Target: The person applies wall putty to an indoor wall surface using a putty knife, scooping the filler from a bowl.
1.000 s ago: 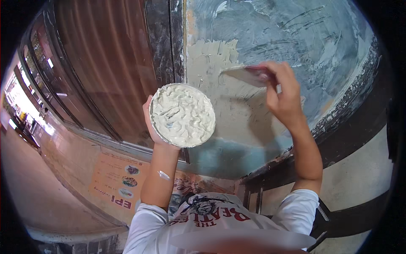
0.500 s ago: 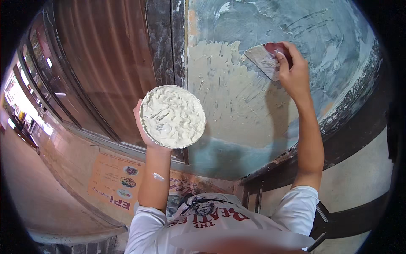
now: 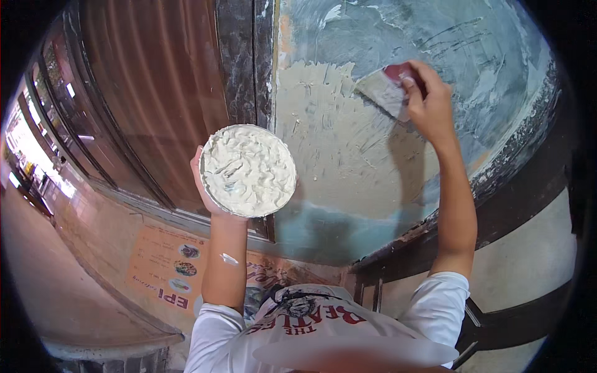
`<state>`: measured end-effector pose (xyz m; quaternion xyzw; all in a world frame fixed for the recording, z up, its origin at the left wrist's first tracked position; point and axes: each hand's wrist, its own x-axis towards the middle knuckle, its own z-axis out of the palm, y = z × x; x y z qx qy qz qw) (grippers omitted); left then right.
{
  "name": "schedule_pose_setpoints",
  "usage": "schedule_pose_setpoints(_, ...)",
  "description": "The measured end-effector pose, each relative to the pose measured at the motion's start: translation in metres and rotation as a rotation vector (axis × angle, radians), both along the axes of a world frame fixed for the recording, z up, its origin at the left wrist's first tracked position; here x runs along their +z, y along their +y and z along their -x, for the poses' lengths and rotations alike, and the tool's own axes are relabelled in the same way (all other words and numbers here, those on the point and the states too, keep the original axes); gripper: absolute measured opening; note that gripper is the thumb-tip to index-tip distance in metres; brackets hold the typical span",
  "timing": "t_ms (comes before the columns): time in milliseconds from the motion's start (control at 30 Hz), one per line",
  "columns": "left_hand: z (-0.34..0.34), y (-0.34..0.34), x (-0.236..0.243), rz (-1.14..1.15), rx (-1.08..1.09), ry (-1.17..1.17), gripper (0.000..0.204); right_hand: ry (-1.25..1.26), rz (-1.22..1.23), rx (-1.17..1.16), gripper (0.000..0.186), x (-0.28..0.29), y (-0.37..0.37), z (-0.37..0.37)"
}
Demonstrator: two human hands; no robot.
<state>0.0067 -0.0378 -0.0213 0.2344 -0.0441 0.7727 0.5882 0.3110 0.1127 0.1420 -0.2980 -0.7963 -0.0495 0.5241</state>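
Observation:
A round tub of whitish putty (image 3: 250,171) rests in my left hand (image 3: 202,183), whose fingers curl around its left side and underneath. The putty surface is thick and ridged. My right hand (image 3: 430,102) pinches a putty knife (image 3: 384,93) with a dark red grip end and a wide pale blade coated in putty. Its blade edge lies against or very close to the wall (image 3: 398,31), where a cream putty patch (image 3: 336,143) covers part of the blue-grey surface. White putty is smeared on my left forearm.
Left of the patch stands a dark wooden post (image 3: 236,62) beside a brown panel (image 3: 149,81). Dark wooden trim (image 3: 516,180) curves along the right. Below lies an orange printed banner (image 3: 155,261) on the floor. A bright opening shows at the far left.
The putty knife has shifted slightly left and its blade has tilted a little. The tub in my left hand has drifted slightly left.

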Motion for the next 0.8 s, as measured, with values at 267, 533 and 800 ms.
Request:
schedule_pose_setpoints(267,0.003,0.0,-0.002,0.001,0.027,-0.016,0.06,-0.099,-0.22,-0.159,0.031,0.021,0.016,-0.001)
schedule_pose_setpoints(533,0.0,0.0,0.002,-0.123,-0.024,-0.062,0.056,-0.258,-0.276,-0.168,0.029,0.003,0.005,0.007)
schedule_pose_setpoints(800,-0.002,-0.004,0.002,-0.061,0.023,-0.041,0.054,-0.238,-0.242,-0.055,0.03,0.001,0.012,0.005)
